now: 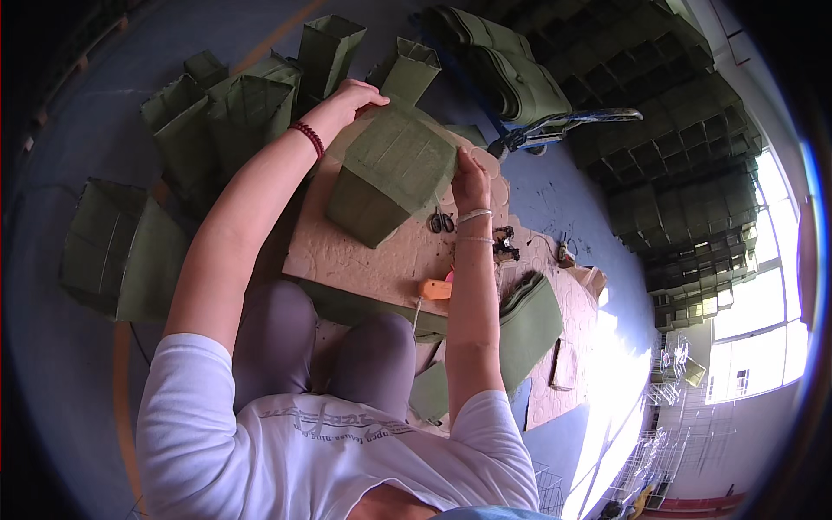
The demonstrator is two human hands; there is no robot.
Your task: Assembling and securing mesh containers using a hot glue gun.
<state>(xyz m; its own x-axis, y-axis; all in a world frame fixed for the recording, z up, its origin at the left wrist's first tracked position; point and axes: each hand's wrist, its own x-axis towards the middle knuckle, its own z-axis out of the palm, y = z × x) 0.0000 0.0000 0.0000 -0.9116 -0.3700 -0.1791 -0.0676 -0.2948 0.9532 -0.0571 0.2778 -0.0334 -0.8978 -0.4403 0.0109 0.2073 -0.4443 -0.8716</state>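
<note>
A dark green fabric box (394, 160) stands tilted over a cardboard-covered work surface (316, 251) in front of my knees. At its far left corner, my left hand (357, 97) is closed on the edge, its fingers partly hidden. My right hand (471, 179) grips the right edge, fingers curled and thumb up. Just below the box, near my right wrist, lie black-handled scissors (441, 222). An orange-handled tool (435, 289) rests on the near edge of the surface, beside my right forearm.
Several open green boxes (251, 108) stand on the floor at the left and far side. A blue cart (555, 126) carries folded green sheets (507, 74). Stacked boxes (676, 165) line the right wall. Green fabric pieces (530, 322) lie right of my knees.
</note>
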